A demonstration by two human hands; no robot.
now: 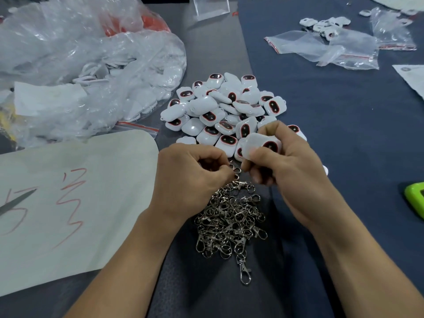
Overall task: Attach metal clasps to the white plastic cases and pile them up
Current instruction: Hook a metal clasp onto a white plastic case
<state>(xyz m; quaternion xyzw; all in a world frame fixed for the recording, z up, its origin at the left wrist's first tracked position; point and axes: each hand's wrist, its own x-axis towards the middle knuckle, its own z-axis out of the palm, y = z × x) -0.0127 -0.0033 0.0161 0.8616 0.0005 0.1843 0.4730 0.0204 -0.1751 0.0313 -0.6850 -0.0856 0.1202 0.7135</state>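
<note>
Both forearms point(137, 260) are stretched forward, bare, and the hands are held close together. The left hand point(192, 173) is curled, a clasp point(235, 170) pinched at its fingertips. The right hand point(289, 166) is curled round a case point(259, 145), knuckles raised.

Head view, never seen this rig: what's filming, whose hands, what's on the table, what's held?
There is no machine here. One camera is worn on a person's head and looks forward and down at their two bare hands. The left hand pinches a small metal clasp. The right hand grips a white case beside it. Behind the hands lies a pile of white cases, and between the forearms a heap of loose clasps. To the left are a paper sheet with red writing and a clear plastic bag of white parts, all on a dark table.
</note>
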